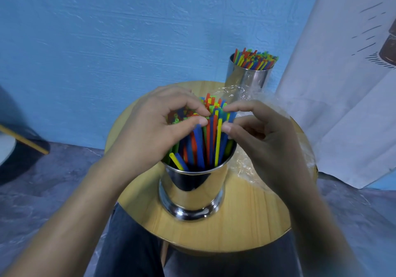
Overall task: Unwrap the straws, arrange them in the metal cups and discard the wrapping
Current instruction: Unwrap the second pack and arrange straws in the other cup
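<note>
Over near metal cup (192,187) – left hand (150,131), fingers curled, pinches straws (205,141) thumb to forefinger; right hand (267,141) pinches same bundle likewise.

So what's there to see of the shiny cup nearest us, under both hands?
The near metal cup looks like polished steel, mirror-bright, with a flared foot ring. It stands upright on the round wooden table, packed with red, blue, green and yellow straws rising above its rim. The left hand and right hand pinch the straw tops. Clear wrapping lies on the table to its right.
</note>
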Tool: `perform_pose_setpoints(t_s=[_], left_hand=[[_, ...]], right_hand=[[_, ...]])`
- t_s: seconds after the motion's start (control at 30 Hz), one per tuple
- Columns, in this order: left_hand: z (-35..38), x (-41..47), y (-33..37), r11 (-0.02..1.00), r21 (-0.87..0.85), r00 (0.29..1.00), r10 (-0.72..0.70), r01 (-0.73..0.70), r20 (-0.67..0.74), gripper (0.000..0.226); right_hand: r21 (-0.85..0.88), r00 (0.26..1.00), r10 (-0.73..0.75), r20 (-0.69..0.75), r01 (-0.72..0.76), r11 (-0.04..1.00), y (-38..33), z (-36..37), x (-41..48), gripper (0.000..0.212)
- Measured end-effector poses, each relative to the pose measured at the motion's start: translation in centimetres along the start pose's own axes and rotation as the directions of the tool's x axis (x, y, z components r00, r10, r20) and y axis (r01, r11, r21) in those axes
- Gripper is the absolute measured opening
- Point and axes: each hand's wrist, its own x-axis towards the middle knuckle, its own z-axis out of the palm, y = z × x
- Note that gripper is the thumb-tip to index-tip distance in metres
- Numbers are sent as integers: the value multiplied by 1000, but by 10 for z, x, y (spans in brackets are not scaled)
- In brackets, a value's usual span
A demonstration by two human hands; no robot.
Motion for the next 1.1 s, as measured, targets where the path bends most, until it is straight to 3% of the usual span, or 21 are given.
perform_pose_setpoints(t_s=[0.3, 0.47, 0.7, 0.83, 1.0, 1.1], left_hand=[[-5, -7, -5, 1000, -1, 999, -31, 31, -20, 14], [-14, -21, -4, 995, -88, 996, -44, 37, -81, 13], [-37, -48, -2, 990, -138, 996, -28, 16, -82, 24], [-47, -61, 0, 998, -58, 998, -7, 3, -62, 42], [-44, -65, -3, 998, -43, 999, -39, 38, -16, 28], [-35, -59, -4, 999, -52, 999, -17, 15, -42, 20]], right_hand=[[-118, 998, -66, -21, 63, 991, 2, 0, -3, 31], [-189, 994, -107, -1, 105, 976, -2, 3, -4, 25], [-328, 974, -218, 67, 228, 917, -16, 14, -6, 21], [-342, 958, -262, 116, 286, 895, -29, 22, -7, 22], [-358, 950, -228, 214, 293, 887, -37, 33, -8, 39], [-332, 953, -217, 212, 279, 901, -34, 36, -7, 32]])
